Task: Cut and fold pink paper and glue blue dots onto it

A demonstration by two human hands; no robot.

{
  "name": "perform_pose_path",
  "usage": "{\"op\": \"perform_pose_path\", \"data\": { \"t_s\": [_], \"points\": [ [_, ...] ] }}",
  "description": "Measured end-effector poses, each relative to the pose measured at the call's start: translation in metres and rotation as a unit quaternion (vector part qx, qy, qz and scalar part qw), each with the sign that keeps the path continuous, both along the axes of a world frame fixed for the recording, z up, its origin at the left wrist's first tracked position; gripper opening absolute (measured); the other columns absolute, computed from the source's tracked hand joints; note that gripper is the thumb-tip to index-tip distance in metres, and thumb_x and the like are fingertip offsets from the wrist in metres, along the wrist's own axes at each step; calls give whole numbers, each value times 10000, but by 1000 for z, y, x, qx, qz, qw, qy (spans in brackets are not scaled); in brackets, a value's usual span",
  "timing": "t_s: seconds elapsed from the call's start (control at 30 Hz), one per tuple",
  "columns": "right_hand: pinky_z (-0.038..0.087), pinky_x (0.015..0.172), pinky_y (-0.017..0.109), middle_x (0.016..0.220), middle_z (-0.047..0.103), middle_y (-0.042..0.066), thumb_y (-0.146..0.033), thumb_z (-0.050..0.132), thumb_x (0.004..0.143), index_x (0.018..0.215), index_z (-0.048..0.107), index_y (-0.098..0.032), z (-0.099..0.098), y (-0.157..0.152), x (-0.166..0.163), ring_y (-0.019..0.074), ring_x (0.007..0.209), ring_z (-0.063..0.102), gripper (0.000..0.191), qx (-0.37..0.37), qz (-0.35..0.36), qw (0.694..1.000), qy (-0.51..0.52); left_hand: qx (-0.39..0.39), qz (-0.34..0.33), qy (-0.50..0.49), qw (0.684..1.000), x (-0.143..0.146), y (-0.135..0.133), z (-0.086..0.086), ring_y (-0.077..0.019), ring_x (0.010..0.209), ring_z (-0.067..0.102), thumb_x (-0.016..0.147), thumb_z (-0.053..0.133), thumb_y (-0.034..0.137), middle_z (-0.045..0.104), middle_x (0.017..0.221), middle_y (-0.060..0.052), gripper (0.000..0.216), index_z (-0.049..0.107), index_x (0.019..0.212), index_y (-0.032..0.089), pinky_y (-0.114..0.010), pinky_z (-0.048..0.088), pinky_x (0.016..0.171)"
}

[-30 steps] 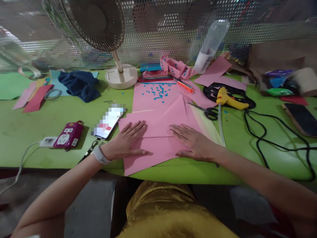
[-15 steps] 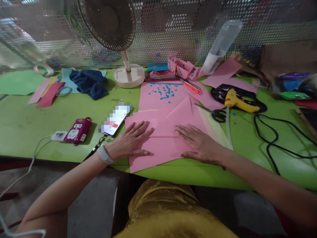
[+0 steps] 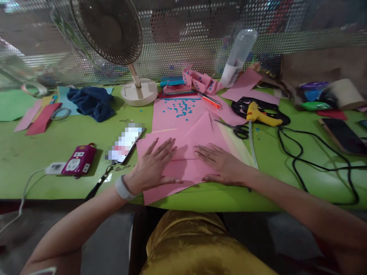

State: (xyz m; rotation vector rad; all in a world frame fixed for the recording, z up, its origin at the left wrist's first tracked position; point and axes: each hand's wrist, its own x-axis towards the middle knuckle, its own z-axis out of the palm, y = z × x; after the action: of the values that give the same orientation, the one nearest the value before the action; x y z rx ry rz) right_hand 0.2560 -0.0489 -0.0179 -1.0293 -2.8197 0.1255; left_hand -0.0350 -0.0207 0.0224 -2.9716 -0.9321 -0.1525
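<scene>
Pink paper [image 3: 186, 170] with a crease or folded edge across its middle lies at the near side of the green table. Flat on its left part rests my left hand [image 3: 156, 166], fingers spread, thumb pointing right. My right hand [image 3: 222, 164] presses on the right part with its fingers stretched out. Neither hand grips anything. Beyond the fingers, a pointed pink flap [image 3: 202, 124] sticks up from the paper. Black scissors [image 3: 239, 131] lie just past my right hand, and a phone [image 3: 126, 145] lies beyond my left wrist.
Small blue paper bits [image 3: 183, 108] are scattered on a pink sheet behind. A yellow glue gun [image 3: 262, 114] with a black cord [image 3: 304, 164] lies at right. A fan [image 3: 139, 91], a blue cloth [image 3: 91, 103], a clear bottle [image 3: 239, 53] and a purple power bank [image 3: 80, 160] stand or lie around.
The view has shifted right, so things appear farther left. My left hand has slid a little inward over the paper, toward my right hand; the right hand stays flat.
</scene>
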Motion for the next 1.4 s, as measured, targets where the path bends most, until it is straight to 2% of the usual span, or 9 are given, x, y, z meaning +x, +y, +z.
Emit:
{"op": "perform_pose_path", "data": {
  "t_s": [0.13,0.23,0.47,0.73,1.1,1.2,1.27,1.33,1.4],
  "points": [
    [195,1186,517,1543,304,186,-650,374,917,1501,281,-74,0,0,0,276,1453,243,826,-6,-9,1000,6,-27,-55,-19,998,40,-7,-14,-290,1481,135,783,257,836,227,1568,-199,1054,225,1507,71,-487,39,1205],
    [189,1191,499,1518,346,210,-665,377,907,1462,360,-45,1,1,-1,284,1440,275,832,-8,-17,1000,11,-47,-51,-20,997,50,-10,-26,-307,1480,123,776,226,845,206,1569,-215,1092,190,1511,39,-501,48,1198],
    [169,1197,485,1566,246,176,-710,298,899,1496,269,-34,6,0,1,261,1469,191,902,-18,-16,1000,-11,-47,-45,1,998,37,-12,-27,-347,1478,92,770,269,844,181,1581,-204,1086,142,1533,82,-547,39,1179],
    [75,1199,510,1577,196,191,-755,282,867,1530,164,-51,8,-10,13,283,1480,140,974,-28,-58,997,-43,-41,-38,-21,998,36,-12,-28,-324,1477,132,809,332,796,196,1593,-142,974,148,1544,184,-527,22,1182],
    [87,1193,514,1569,198,223,-734,294,881,1502,231,-10,11,-17,8,290,1475,158,956,-29,-89,995,-43,-46,-25,-29,998,34,-13,-31,-336,1474,134,811,347,792,187,1597,-131,938,207,1534,210,-549,3,1173],
    [167,1171,509,1525,332,225,-675,344,909,1448,368,-35,25,-11,5,298,1438,267,838,-26,-83,996,-17,-51,-30,-20,998,34,-13,-30,-342,1474,130,812,354,788,175,1600,-128,932,199,1535,221,-560,10,1170],
    [284,1105,492,1414,495,220,-549,393,951,1313,534,-68,42,-2,-2,305,1344,412,619,-16,-107,994,21,-50,-27,-19,998,34,-13,-30,-346,1473,133,805,358,793,168,1600,-130,938,200,1535,224,-566,15,1168],
    [406,962,438,1159,665,179,-379,444,953,1064,656,-111,59,9,-13,283,1116,580,360,-27,-170,984,46,-46,-24,-22,998,34,-14,-29,-347,1471,139,799,360,798,170,1598,-138,950,209,1533,215,-564,21,1169],
    [456,753,346,881,712,102,-315,507,893,844,659,-148,70,22,-26,225,835,639,231,-114,-193,974,40,-41,-26,-24,999,34,-14,-30,-345,1471,141,799,362,797,177,1595,-146,951,225,1529,203,-560,28,1170]
  ]
}}
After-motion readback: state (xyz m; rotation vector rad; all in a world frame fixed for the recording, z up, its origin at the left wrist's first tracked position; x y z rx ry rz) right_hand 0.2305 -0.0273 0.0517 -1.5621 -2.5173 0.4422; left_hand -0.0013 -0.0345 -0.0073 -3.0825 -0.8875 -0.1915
